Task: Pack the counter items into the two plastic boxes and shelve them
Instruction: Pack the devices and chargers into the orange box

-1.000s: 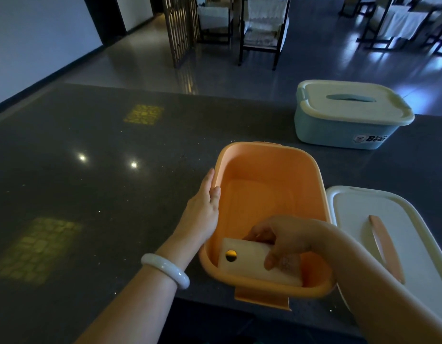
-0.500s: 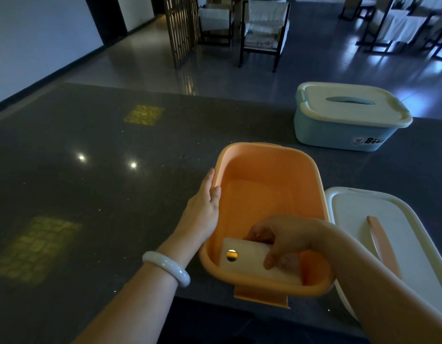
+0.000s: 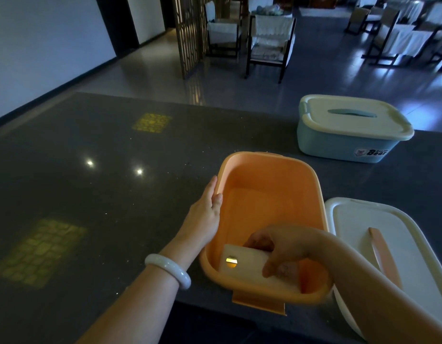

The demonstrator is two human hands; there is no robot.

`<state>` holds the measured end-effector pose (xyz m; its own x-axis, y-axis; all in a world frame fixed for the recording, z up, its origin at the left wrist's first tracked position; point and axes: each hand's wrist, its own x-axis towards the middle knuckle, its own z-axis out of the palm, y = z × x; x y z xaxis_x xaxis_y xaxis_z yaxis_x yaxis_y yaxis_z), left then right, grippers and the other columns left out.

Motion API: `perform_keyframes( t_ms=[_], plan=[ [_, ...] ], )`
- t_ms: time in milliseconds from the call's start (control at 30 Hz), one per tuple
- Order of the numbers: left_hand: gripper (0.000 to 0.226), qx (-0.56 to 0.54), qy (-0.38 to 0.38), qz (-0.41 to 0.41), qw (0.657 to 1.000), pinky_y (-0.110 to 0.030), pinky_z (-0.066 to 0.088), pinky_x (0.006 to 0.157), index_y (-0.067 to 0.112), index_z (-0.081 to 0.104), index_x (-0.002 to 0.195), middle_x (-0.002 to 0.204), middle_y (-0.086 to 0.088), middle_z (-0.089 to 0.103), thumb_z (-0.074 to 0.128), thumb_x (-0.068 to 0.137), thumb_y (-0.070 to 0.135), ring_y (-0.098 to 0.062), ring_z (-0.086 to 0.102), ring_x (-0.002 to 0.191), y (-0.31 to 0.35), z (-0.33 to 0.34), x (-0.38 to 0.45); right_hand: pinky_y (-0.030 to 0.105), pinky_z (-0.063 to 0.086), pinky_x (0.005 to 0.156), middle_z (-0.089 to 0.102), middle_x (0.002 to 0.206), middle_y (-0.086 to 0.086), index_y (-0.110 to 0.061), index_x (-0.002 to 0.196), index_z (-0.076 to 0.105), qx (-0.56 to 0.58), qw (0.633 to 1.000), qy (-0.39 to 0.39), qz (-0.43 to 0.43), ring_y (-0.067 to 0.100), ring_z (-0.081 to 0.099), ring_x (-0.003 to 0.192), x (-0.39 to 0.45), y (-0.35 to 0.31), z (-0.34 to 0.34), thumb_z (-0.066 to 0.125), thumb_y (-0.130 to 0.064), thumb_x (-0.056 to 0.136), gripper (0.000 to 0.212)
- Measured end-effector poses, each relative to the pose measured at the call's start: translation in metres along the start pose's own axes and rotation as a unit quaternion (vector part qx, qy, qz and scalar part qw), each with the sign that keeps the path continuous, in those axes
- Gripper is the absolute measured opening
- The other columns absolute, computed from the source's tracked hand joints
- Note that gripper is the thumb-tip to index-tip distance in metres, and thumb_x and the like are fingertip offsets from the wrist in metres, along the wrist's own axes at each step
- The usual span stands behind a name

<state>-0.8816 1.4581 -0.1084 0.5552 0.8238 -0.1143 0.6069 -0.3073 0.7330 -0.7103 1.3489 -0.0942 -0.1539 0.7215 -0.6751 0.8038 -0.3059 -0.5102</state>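
We've got the orange box (image 3: 269, 207) sitting right at the near edge of the counter (image 3: 90, 194), its front tab hanging out over the drop, and that's our worry: push down too hard at the near end and the box could tip or slide off towards us. The left hand (image 3: 205, 214) answers that, fingers laid fairly straight along the box's left wall, thumb over the rim, bracing rather than clenching. The right hand (image 3: 282, 247) reaches down inside, fingers and thumb curled round a pale flat case (image 3: 242, 265) with a gold clasp, low against the near wall. Its white lid (image 3: 388, 244) lies off at the near right corner; the blue box (image 3: 349, 135) stands lidded at the far right edge.
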Motion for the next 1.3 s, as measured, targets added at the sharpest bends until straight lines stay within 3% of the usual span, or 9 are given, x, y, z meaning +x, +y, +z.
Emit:
perform_keyframes(
  t_ms=[200,267,367,500,567,667,900,1133,1300],
  plan=[
    [0.056,0.002,-0.023,-0.002,1.000,-0.010,0.039,0.056,0.040,-0.001,0.152,0.132,-0.001,0.054,0.023,0.102,0.047,0.008,0.050,0.073,0.001,-0.004,0.001,0.032,0.041,0.104,0.056,0.132,-0.014,-0.036,0.135,0.047,-0.017,1.000,0.024,-0.003,0.002,0.053,0.114,-0.003,-0.004,-0.006,0.073,-0.027,0.082,0.060],
    [0.061,-0.005,-0.042,0.005,0.999,-0.015,0.044,0.065,0.040,-0.001,0.152,0.135,-0.001,0.053,0.024,0.099,0.055,0.004,0.055,0.084,0.002,-0.008,0.001,0.032,0.042,0.103,0.057,0.130,-0.013,-0.034,0.134,0.049,-0.019,0.997,0.070,0.001,0.002,0.054,0.113,-0.006,-0.007,-0.016,0.073,-0.024,0.083,0.057],
    [0.071,-0.014,-0.052,0.009,0.999,-0.013,0.044,0.071,0.040,0.008,0.152,0.137,0.004,0.054,0.029,0.091,0.068,0.010,0.055,0.086,0.003,-0.017,-0.003,0.028,0.046,0.096,0.059,0.123,-0.013,-0.030,0.128,0.054,-0.048,0.986,0.159,-0.005,0.004,0.057,0.108,-0.010,-0.016,-0.040,0.070,-0.021,0.085,0.047],
    [0.053,0.024,0.018,-0.033,0.999,-0.029,0.036,0.101,0.027,0.031,0.148,0.144,-0.003,0.049,0.036,0.100,0.048,-0.015,0.048,0.128,-0.007,-0.041,-0.013,0.012,0.042,0.065,0.060,0.103,-0.008,-0.025,0.116,0.062,-0.132,0.942,0.302,-0.057,0.004,0.059,0.087,-0.007,-0.052,-0.070,0.061,-0.020,0.092,0.025],
    [0.050,0.103,0.061,-0.042,0.992,-0.031,0.035,0.104,0.021,0.035,0.147,0.142,-0.006,0.050,0.034,0.102,0.044,-0.019,0.047,0.130,-0.016,-0.059,-0.025,0.017,0.048,0.073,0.061,0.106,-0.003,-0.022,0.118,0.062,-0.172,0.927,0.322,-0.088,0.011,0.062,0.092,0.003,-0.081,-0.076,0.057,-0.019,0.093,0.026],
    [0.052,0.259,0.098,-0.086,0.957,-0.036,0.038,0.103,0.020,0.032,0.147,0.140,-0.005,0.049,0.031,0.102,0.046,-0.022,0.048,0.126,-0.034,-0.089,-0.052,0.036,0.051,0.089,0.060,0.122,0.006,-0.020,0.123,0.059,-0.243,0.916,0.296,-0.121,0.024,0.060,0.109,0.028,-0.134,-0.070,0.056,-0.016,0.092,0.032],
    [0.051,0.425,0.127,-0.247,0.862,-0.041,0.039,0.098,0.013,0.037,0.138,0.133,-0.009,0.049,0.038,0.099,0.046,-0.030,0.049,0.121,-0.087,-0.152,-0.146,0.037,0.047,0.091,0.056,0.127,0.014,-0.013,0.126,0.055,-0.373,0.877,0.184,-0.240,0.032,0.056,0.115,0.084,-0.249,-0.013,0.052,-0.007,0.090,0.036],
    [0.048,0.376,0.143,-0.409,0.819,-0.045,0.035,0.102,0.016,0.043,0.133,0.136,-0.008,0.046,0.046,0.096,0.045,-0.030,0.045,0.125,-0.141,-0.184,-0.264,0.036,0.049,0.090,0.060,0.124,0.013,-0.013,0.123,0.059,-0.422,0.831,0.102,-0.347,0.032,0.059,0.113,0.103,-0.352,0.078,0.050,-0.009,0.089,0.035],
    [0.051,0.332,0.171,-0.477,0.796,-0.046,0.036,0.103,0.017,0.043,0.134,0.137,-0.008,0.045,0.050,0.094,0.047,-0.030,0.045,0.125,-0.178,-0.206,-0.335,0.040,0.044,0.101,0.053,0.135,0.009,-0.017,0.133,0.051,-0.467,0.791,0.084,-0.386,0.031,0.052,0.122,0.108,-0.419,0.139,0.057,-0.012,0.087,0.046]
  ],
)
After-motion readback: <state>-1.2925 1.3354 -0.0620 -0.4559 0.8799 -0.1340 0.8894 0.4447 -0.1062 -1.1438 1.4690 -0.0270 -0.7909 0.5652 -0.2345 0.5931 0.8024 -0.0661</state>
